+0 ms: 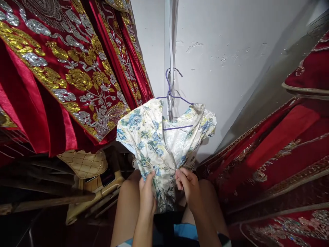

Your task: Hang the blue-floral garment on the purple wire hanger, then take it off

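Observation:
A cream short-sleeved dress (151, 137) with blue and green flowers is spread on a thin purple hanger (169, 94), upright in front of my knees. The hanger's hook points up and its lower bar crosses the open neckline. My left hand (147, 193) grips the cloth at the left side of the waist, thumb on top. With thumb and fingers pinched, my right hand (186, 181) holds the front edge at the bottom of the V-neck. The dress's lower part falls between my legs and is partly hidden.
Red satin garments with gold and silver sequins (77, 79) hang at the left. More dark red embroidered garments (277, 147) fill the right side. A white wall (218, 44) stands ahead. A wooden chair (113, 185) with a cream quilted piece (82, 163) is at the lower left.

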The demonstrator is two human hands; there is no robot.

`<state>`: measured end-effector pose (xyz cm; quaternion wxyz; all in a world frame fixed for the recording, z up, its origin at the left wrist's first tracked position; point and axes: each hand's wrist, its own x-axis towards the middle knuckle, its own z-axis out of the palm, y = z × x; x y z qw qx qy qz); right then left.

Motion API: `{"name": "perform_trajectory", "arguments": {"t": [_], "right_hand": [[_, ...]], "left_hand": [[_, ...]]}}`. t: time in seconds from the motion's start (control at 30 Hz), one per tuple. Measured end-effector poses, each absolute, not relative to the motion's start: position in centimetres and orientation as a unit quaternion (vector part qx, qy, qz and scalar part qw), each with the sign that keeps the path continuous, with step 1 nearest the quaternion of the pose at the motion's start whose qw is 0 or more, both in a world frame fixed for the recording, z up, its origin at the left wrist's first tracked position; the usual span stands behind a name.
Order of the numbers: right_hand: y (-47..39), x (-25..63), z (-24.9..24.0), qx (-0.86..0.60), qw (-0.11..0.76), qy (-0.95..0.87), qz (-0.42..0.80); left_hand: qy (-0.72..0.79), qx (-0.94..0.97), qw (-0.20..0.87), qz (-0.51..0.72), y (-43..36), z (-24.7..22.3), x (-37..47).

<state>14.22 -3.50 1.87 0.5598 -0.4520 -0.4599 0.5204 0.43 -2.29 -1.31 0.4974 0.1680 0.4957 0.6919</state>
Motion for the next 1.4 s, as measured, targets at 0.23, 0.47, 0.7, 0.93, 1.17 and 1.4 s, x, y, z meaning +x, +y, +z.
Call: {"name": "perform_trajectory", "arguments": {"t": [0.23, 0.47, 0.7, 0.93, 1.17, 1.4], "right_hand": [[-4.2, 13.9, 2.0, -0.464, 0.542, -0.463, 0.526], [-3.8, 15.7, 4.0, -0.447, 0.455, -0.552, 0.538], [-1.5, 17.7, 6.5, -0.449, 0.449, -0.522, 0.57], [7.4, 17.7, 18.0, -0.371, 0.545, -0.516, 0.547], [8.6, 15.9, 19.7, -0.332, 0.603, -0.515, 0.51], [7.2, 16.1, 17.9, -0.348, 0.588, -0.557, 0.472]], "left_hand": [[0.515, 0.352, 0.241, 0.743, -2.3, -3.0, -0.9], [0.492, 0.517, 0.338, 0.613, -4.0, -0.8, 3.6], [0.48, 0.553, 0.307, 0.607, -4.6, -0.3, 4.9], [0.47, 0.604, 0.317, 0.56, -3.2, -1.1, 5.2], [0.468, 0.656, 0.355, 0.474, -0.9, -0.3, 3.2], [0.375, 0.691, 0.188, 0.588, 4.2, 12.1, 0.7]]}}
